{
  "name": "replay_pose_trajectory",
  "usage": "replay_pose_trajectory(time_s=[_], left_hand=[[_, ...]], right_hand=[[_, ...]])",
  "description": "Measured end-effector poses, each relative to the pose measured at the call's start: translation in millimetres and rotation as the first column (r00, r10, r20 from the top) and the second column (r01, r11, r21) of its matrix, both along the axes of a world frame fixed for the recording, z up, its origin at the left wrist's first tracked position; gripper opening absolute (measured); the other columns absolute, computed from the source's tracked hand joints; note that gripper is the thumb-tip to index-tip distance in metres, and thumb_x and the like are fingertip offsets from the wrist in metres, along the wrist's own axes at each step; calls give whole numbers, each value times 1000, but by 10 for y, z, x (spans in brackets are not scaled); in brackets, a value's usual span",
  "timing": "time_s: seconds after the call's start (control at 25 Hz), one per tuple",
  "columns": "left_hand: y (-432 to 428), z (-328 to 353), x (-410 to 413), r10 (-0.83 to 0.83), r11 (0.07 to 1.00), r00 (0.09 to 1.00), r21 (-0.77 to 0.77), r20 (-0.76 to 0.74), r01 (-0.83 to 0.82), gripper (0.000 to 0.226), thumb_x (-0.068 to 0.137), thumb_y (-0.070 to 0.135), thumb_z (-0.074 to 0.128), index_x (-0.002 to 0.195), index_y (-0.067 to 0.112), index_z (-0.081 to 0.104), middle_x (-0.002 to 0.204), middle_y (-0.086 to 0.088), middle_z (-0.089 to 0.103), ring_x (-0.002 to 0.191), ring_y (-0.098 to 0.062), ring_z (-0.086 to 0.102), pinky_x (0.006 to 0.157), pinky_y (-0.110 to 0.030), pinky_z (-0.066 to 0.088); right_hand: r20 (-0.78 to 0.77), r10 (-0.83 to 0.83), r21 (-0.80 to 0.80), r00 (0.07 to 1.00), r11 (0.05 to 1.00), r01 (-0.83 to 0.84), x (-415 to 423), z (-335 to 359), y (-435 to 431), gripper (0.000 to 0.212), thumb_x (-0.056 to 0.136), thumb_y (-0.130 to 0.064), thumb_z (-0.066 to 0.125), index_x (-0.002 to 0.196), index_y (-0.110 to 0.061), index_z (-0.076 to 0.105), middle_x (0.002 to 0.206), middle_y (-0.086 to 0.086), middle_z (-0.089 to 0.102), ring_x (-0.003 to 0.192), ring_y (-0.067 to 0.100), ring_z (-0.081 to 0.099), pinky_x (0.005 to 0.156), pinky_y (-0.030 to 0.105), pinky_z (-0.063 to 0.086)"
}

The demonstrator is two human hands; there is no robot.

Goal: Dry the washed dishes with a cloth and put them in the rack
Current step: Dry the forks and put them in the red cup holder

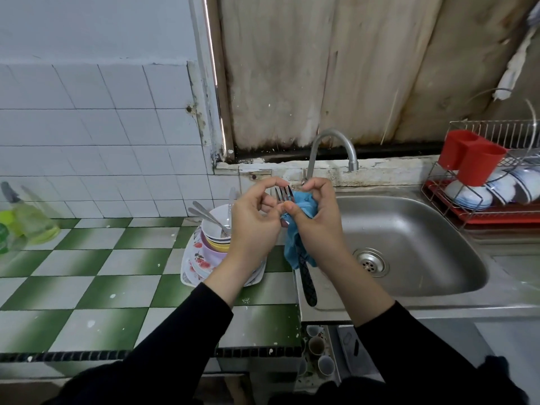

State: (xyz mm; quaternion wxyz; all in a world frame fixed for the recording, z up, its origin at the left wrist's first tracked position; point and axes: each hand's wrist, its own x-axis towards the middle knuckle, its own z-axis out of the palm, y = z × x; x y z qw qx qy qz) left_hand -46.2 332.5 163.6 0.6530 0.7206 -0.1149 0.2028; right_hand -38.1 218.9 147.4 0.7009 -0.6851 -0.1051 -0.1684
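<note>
A fork [307, 280] with a dark patterned handle points tines-up between my hands, its middle wrapped in a blue cloth [304, 204]. My right hand [317, 217] grips the cloth around the fork, thumb pressed near the tines. My left hand [254, 220] pinches the fork by the tines. A stack of washed plates and bowls [209, 252] with spoons in the top bowl stands on the counter just left of my left hand. The wire rack [496, 200] at the right holds several bowls and a red cutlery cup [470, 156].
A steel sink [415, 244] lies under and right of my hands, with the faucet [333, 147] behind. Green and white checked counter [96, 273] spreads left. Bottles [26, 220] stand at the far left. Small cups [317, 346] sit below the counter edge.
</note>
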Motion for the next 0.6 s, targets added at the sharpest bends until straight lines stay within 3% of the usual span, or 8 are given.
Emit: replay_pose_trajectory(time_s=[0.12,0.2,0.28,0.32,0.44,0.6], left_hand=[[-169,-22,125,-25,999,999,29,24,24,37,85,-12,61,100,22,64,59,-7,45,54,-1,51,57,-25,56],[-303,-5,222,-31,997,999,68,32,28,42,86,-9,61,100,30,65,59,-12,47,57,-16,54,63,-40,59],[-412,51,357,-7,996,1000,91,28,4,47,85,-5,62,97,40,65,64,-20,44,64,-36,54,71,-53,57],[-464,93,437,-1,997,1000,79,6,1,48,85,-6,61,95,41,66,67,-18,42,64,-35,52,72,-54,56],[-729,218,672,-13,997,1000,74,-24,15,44,86,-10,60,97,32,67,71,-12,42,59,-9,51,70,-46,59],[-1275,317,920,-21,995,1000,98,22,19,47,83,-8,66,93,39,69,69,3,49,69,-17,56,69,-37,60]], right_hand=[[-41,-65,39,997,997,67,54,7,-169,36,84,0,70,95,-21,42,103,22,55,86,21,60,73,27,54],[-48,-79,14,996,997,80,78,22,-390,37,83,-5,73,93,-23,42,101,17,58,85,18,62,68,20,53],[-87,-102,-132,991,987,90,100,20,-669,36,83,-15,75,95,-27,43,98,4,62,83,12,64,68,21,53],[-106,-125,-206,987,973,101,113,8,-814,34,83,-19,75,96,-29,45,97,0,63,81,8,63,67,20,53],[-72,-161,-296,984,946,133,174,-8,-1279,24,85,-20,74,100,-27,56,91,-7,63,75,0,61,66,15,51],[57,-221,-459,974,860,222,354,41,-1874,17,87,-20,71,98,-29,62,93,-18,61,82,-4,58,73,9,45]])
